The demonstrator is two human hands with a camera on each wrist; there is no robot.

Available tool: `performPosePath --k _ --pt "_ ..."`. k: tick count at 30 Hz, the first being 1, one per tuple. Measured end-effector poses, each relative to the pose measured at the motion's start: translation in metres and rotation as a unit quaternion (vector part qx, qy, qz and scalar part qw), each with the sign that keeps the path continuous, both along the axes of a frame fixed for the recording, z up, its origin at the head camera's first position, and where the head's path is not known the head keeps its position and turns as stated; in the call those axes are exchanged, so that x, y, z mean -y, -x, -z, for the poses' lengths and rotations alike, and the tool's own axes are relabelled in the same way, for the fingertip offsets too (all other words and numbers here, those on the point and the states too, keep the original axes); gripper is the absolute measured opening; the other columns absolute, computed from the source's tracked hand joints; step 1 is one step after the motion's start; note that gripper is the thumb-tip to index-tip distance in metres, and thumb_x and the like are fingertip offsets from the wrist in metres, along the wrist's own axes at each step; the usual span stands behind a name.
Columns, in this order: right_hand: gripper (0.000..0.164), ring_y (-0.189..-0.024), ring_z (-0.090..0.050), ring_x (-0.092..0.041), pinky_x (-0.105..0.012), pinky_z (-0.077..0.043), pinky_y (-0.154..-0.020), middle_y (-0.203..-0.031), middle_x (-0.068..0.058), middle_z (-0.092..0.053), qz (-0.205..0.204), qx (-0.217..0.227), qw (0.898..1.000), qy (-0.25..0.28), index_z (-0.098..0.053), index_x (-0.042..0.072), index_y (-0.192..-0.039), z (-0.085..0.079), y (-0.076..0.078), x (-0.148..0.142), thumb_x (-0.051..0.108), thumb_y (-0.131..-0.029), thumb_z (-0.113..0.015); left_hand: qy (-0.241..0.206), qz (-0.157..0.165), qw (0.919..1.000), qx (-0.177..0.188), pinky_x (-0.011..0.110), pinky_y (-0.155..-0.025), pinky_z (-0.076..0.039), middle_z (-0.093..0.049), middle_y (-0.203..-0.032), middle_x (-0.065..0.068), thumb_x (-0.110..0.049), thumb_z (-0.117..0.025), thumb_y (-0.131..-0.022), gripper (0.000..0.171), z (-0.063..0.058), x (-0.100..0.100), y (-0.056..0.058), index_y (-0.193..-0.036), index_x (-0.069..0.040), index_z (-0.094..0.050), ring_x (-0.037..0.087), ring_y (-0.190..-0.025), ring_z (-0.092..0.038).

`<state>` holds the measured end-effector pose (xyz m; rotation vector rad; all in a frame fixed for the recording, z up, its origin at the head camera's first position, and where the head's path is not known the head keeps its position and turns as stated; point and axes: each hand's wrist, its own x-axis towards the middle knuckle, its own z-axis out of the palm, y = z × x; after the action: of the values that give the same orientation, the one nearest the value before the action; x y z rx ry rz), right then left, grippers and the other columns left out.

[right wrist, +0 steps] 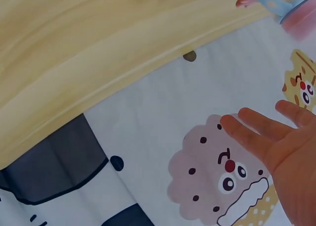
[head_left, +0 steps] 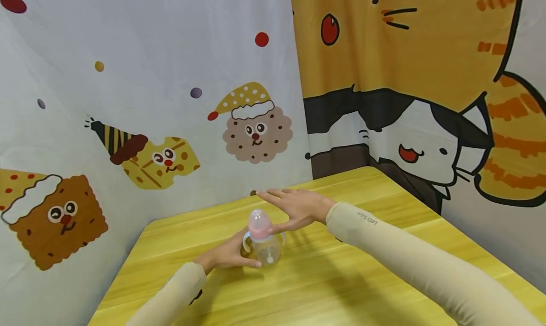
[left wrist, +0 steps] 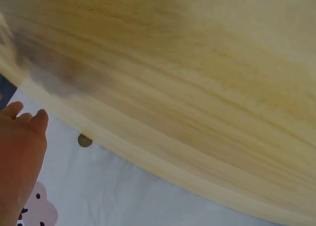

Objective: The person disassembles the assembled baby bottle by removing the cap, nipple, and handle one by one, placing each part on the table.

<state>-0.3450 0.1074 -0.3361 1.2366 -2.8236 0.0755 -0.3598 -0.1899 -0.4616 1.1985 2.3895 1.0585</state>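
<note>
A baby bottle (head_left: 267, 250) with a clear body, a pink cap and pale blue side handles is at the middle of the wooden table, its top leaning slightly left in the head view. Left of it is my left hand (head_left: 230, 251), its thumb stretched out near the bottle's lower front and its other fingers partly hidden behind a handle. My right hand (head_left: 298, 207) is spread at the upper right of the bottle, with the thumb by the pink cap; whether it touches is unclear. The right wrist view catches the bottle's pink cap (right wrist: 300, 19) and my straight right fingers (right wrist: 252, 132).
The yellow wood-grain table (head_left: 341, 278) stands in a corner. Behind it hangs a white curtain (head_left: 170, 41) with cartoon biscuits and cheese. A cat-print curtain (head_left: 409, 56) hangs on the right.
</note>
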Motion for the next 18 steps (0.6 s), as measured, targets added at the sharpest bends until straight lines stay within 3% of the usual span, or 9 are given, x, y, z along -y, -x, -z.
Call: performPosePath --k 4,6,8,12,15,18 --pt "0.102 -0.152 -0.042 -0.04 -0.061 -0.039 -0.119 -0.176 -0.009 -0.024 0.002 0.012 1.0 0.006 -0.001 0.036 -0.171 0.0 -0.001 0.004 0.083 -0.094 -0.049 0.021 -0.014 0.9994 0.022 0.073 -0.122 -0.021 -0.008 -0.178 0.0 -0.034 -0.086 -0.091 0.115 0.003 0.001 0.0 -0.17 -0.038 -0.002 0.033 -0.162 -0.015" --pt "0.102 -0.151 -0.043 -0.04 -0.061 -0.04 -0.118 -0.176 -0.009 -0.024 -0.001 0.017 1.0 0.01 -0.001 0.037 -0.171 0.0 -0.002 0.007 0.083 -0.094 -0.049 0.025 -0.017 0.9989 0.036 0.071 -0.122 -0.021 -0.007 -0.178 0.0 -0.036 -0.085 -0.091 0.115 0.005 0.0 0.0 -0.169 -0.039 -0.002 0.032 -0.162 -0.015" --pt "0.103 -0.15 -0.044 -0.04 -0.062 -0.04 -0.117 -0.176 -0.008 -0.024 -0.006 0.023 1.0 0.014 -0.001 0.037 -0.171 0.0 -0.002 0.009 0.083 -0.094 -0.05 0.016 -0.01 0.9985 0.052 0.068 -0.123 -0.023 -0.012 -0.177 0.0 -0.034 -0.085 -0.092 0.112 0.004 -0.001 0.0 -0.17 -0.036 -0.004 0.031 -0.161 -0.019" --pt "0.103 -0.15 -0.044 -0.042 -0.062 -0.039 -0.118 -0.176 -0.008 -0.023 -0.014 0.029 0.999 0.016 -0.002 0.034 -0.172 0.0 -0.001 0.014 0.081 -0.095 -0.051 -0.011 0.009 0.9955 0.094 0.055 -0.122 -0.034 -0.037 -0.167 0.0 -0.027 -0.083 -0.095 0.095 0.002 -0.005 0.003 -0.167 -0.027 -0.021 0.026 -0.152 -0.04" --pt "0.104 -0.15 -0.044 -0.043 -0.062 -0.039 -0.118 -0.176 -0.011 -0.023 -0.014 0.029 0.999 0.008 -0.003 0.032 -0.172 0.001 0.0 0.015 0.081 -0.095 -0.052 -0.013 0.001 0.9937 0.112 0.049 -0.119 -0.038 -0.048 -0.159 0.0 -0.028 -0.082 -0.096 0.082 0.0 -0.009 0.004 -0.162 -0.023 -0.033 0.023 -0.144 -0.048" --pt "0.105 -0.148 -0.045 -0.043 -0.062 -0.041 -0.116 -0.175 -0.012 -0.024 -0.013 0.027 1.0 0.003 -0.003 0.031 -0.172 0.002 0.0 0.016 0.081 -0.094 -0.052 -0.01 -0.017 0.9933 0.113 0.051 -0.118 -0.039 -0.052 -0.156 0.001 -0.029 -0.082 -0.095 0.078 0.001 -0.011 0.005 -0.16 -0.021 -0.039 0.024 -0.142 -0.05"
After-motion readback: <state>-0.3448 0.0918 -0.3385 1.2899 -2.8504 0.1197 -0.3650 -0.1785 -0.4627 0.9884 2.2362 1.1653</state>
